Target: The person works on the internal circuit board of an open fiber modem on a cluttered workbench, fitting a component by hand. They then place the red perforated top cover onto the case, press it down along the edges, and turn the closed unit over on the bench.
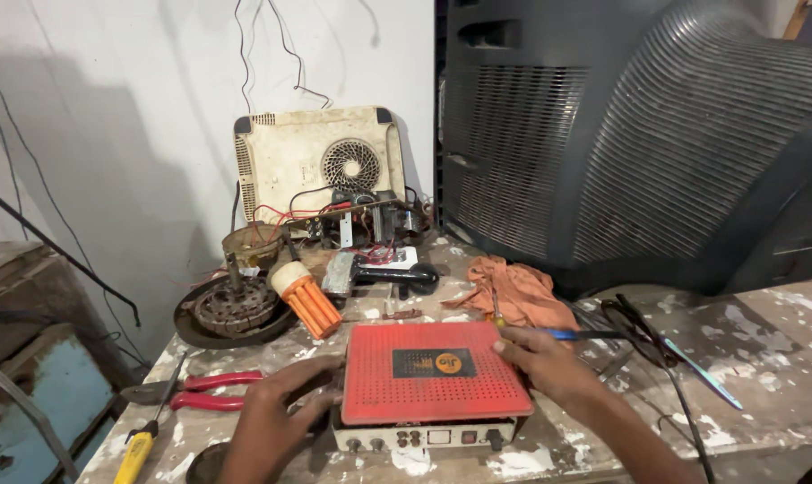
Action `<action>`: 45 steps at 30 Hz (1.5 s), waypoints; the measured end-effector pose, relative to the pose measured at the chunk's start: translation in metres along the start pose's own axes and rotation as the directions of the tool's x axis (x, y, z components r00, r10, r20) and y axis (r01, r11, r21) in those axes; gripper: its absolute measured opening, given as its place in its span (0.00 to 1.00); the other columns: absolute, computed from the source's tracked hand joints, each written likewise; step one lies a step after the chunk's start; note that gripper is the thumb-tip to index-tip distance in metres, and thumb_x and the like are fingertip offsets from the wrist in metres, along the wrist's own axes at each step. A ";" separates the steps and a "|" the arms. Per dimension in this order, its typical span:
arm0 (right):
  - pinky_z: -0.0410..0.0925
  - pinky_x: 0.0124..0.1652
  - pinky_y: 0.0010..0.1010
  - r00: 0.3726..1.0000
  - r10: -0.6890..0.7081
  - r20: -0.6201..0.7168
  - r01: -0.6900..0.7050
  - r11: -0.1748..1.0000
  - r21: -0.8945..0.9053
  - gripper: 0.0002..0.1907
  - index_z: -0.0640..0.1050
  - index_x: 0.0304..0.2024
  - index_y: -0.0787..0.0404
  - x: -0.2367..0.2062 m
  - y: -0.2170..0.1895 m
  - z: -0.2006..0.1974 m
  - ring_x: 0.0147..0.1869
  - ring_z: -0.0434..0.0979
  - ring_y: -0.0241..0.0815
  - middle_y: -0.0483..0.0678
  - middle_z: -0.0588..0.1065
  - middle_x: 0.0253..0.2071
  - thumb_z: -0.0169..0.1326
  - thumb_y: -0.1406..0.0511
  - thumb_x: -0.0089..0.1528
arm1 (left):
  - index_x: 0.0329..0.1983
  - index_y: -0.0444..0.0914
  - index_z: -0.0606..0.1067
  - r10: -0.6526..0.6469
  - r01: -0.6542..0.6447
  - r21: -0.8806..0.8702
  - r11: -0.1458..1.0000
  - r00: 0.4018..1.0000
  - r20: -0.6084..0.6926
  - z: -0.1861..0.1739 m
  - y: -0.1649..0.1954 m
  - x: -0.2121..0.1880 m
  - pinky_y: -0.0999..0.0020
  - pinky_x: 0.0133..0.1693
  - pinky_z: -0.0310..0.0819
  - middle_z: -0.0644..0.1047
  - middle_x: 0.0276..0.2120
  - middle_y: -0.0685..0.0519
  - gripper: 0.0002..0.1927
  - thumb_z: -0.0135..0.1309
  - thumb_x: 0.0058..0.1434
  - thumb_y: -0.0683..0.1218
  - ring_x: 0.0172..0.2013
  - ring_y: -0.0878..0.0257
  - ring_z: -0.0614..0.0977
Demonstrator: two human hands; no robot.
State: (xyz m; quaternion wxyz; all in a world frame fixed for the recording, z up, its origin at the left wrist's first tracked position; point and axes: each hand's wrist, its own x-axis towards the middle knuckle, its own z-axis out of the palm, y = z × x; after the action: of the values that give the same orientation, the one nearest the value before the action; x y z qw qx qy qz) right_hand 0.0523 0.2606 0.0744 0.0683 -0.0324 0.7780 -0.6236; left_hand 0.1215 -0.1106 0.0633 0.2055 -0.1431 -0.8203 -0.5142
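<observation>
With both hands laid open on the red box (433,372) at the near edge of the bench (764,341) — left hand (276,403) flat against its left side, right hand (545,363) over its right corner — even pressure would stop it tipping.

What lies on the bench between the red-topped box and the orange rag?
In the head view, a screwdriver with a yellow-and-black handle lies between the red-topped box and the orange rag, near the right hand.
</observation>
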 end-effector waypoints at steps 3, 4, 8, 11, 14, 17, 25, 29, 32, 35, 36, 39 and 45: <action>0.72 0.40 0.32 0.962 -0.262 -0.074 0.222 0.911 -0.347 0.21 0.79 0.55 0.65 -0.001 -0.003 0.007 0.38 0.81 0.39 0.50 0.83 0.37 0.54 0.58 0.64 | 0.53 0.37 0.81 -0.001 -0.002 0.064 0.998 0.999 0.040 -0.001 -0.001 -0.002 0.65 0.49 0.82 0.86 0.47 0.49 0.25 0.66 0.48 0.40 0.47 0.61 0.89; 0.72 0.37 0.34 0.926 -0.370 -0.077 0.292 0.830 -0.476 0.21 0.80 0.53 0.64 -0.003 -0.003 0.010 0.35 0.80 0.41 0.51 0.83 0.33 0.54 0.58 0.63 | 0.51 0.36 0.81 0.007 -0.012 0.090 0.996 0.999 0.050 0.000 -0.002 -0.002 0.65 0.49 0.82 0.86 0.46 0.49 0.23 0.66 0.49 0.40 0.47 0.60 0.89; 0.69 0.33 0.40 0.895 -0.379 -0.234 0.168 0.775 -0.609 0.21 0.78 0.50 0.64 -0.011 -0.002 0.030 0.28 0.81 0.48 0.58 0.78 0.25 0.55 0.56 0.62 | 0.51 0.37 0.81 -0.016 0.006 0.186 0.982 0.999 0.052 0.008 -0.006 0.002 0.64 0.48 0.81 0.85 0.47 0.48 0.22 0.65 0.51 0.40 0.47 0.58 0.88; 0.70 0.33 0.44 0.872 -0.388 -0.298 0.145 0.786 -0.601 0.20 0.78 0.46 0.65 -0.013 -0.004 0.039 0.28 0.81 0.54 0.59 0.78 0.24 0.55 0.56 0.61 | 0.50 0.35 0.81 0.036 -0.040 0.170 0.985 0.999 0.025 0.014 -0.009 0.006 0.64 0.48 0.80 0.85 0.47 0.46 0.19 0.62 0.53 0.39 0.47 0.55 0.88; 0.72 0.36 0.46 0.845 -0.448 -0.293 0.132 0.706 -0.696 0.19 0.79 0.41 0.66 -0.010 -0.004 0.042 0.34 0.81 0.58 0.59 0.78 0.30 0.56 0.56 0.61 | 0.47 0.33 0.81 0.090 -0.091 0.150 0.984 0.996 0.015 0.018 -0.013 0.013 0.64 0.48 0.80 0.85 0.47 0.45 0.15 0.57 0.56 0.38 0.47 0.52 0.88; 0.72 0.40 0.48 0.827 -0.489 -0.276 0.129 0.643 -0.755 0.19 0.80 0.40 0.66 -0.010 -0.001 0.043 0.37 0.80 0.60 0.60 0.76 0.36 0.57 0.55 0.59 | 0.45 0.32 0.81 0.086 -0.085 0.211 0.974 0.996 0.005 0.021 -0.017 0.020 0.63 0.47 0.79 0.84 0.47 0.44 0.13 0.55 0.57 0.38 0.46 0.49 0.87; 0.71 0.44 0.50 0.857 -0.404 -0.321 0.042 0.674 -0.738 0.20 0.80 0.36 0.66 -0.013 0.002 0.055 0.42 0.79 0.62 0.60 0.75 0.39 0.56 0.53 0.62 | 0.44 0.32 0.82 0.027 -0.028 0.242 0.970 1.000 0.007 0.027 -0.019 0.020 0.62 0.47 0.79 0.83 0.47 0.44 0.13 0.55 0.57 0.40 0.43 0.47 0.87; 0.71 0.44 0.50 0.841 -0.424 -0.335 0.054 0.683 -0.729 0.20 0.80 0.36 0.66 -0.016 0.000 0.057 0.42 0.79 0.62 0.60 0.75 0.39 0.56 0.54 0.61 | 0.46 0.31 0.81 -0.038 0.036 0.214 0.976 0.999 0.004 0.029 -0.018 0.018 0.62 0.47 0.80 0.83 0.49 0.44 0.14 0.53 0.59 0.40 0.44 0.48 0.87; 0.71 0.43 0.50 0.823 -0.445 -0.352 0.072 0.697 -0.713 0.20 0.79 0.37 0.67 -0.018 -0.002 0.058 0.40 0.78 0.62 0.61 0.74 0.38 0.57 0.55 0.60 | 0.43 0.30 0.83 0.022 -0.022 0.209 0.978 1.000 -0.001 0.033 -0.015 0.017 0.60 0.49 0.77 0.80 0.54 0.42 0.14 0.52 0.62 0.43 0.48 0.47 0.85; 0.70 0.41 0.49 0.791 -0.498 -0.356 0.115 0.692 -0.713 0.20 0.79 0.37 0.67 -0.017 -0.002 0.058 0.39 0.78 0.61 0.62 0.74 0.37 0.58 0.55 0.60 | 0.41 0.30 0.84 0.045 -0.038 0.200 0.979 0.998 -0.033 0.035 -0.010 0.017 0.58 0.51 0.75 0.77 0.57 0.40 0.17 0.52 0.64 0.47 0.51 0.46 0.83; 0.70 0.41 0.49 0.785 -0.509 -0.352 0.122 0.685 -0.718 0.20 0.79 0.37 0.68 -0.016 -0.003 0.057 0.40 0.78 0.60 0.61 0.74 0.37 0.59 0.55 0.60 | 0.42 0.30 0.84 0.033 -0.023 0.189 0.982 0.998 -0.046 0.036 -0.007 0.018 0.58 0.51 0.75 0.76 0.58 0.40 0.18 0.52 0.64 0.49 0.52 0.46 0.83; 0.71 0.42 0.44 0.848 -0.408 -0.339 0.070 0.719 -0.692 0.21 0.79 0.41 0.66 -0.011 -0.011 0.044 0.40 0.80 0.53 0.58 0.77 0.38 0.58 0.53 0.61 | 0.49 0.28 0.78 -0.056 0.064 0.112 0.992 0.996 -0.065 0.037 0.002 0.024 0.60 0.49 0.77 0.78 0.59 0.44 0.21 0.53 0.63 0.51 0.50 0.49 0.86; 0.73 0.41 0.36 0.953 -0.169 -0.252 0.138 0.981 -0.137 0.25 0.73 0.58 0.59 -0.020 -0.033 0.024 0.43 0.80 0.39 0.48 0.81 0.44 0.57 0.57 0.61 | 0.59 0.29 0.75 -0.167 0.161 -0.060 0.985 0.978 -0.123 0.034 0.015 0.035 0.64 0.46 0.76 0.85 0.43 0.41 0.28 0.55 0.63 0.53 0.42 0.57 0.84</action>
State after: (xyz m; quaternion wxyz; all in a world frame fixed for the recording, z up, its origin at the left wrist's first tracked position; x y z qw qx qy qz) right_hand 0.0749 0.2329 0.1031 -0.0860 -0.0138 0.8108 -0.5788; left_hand 0.0912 -0.0725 0.0789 0.2111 -0.0468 -0.8013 -0.5578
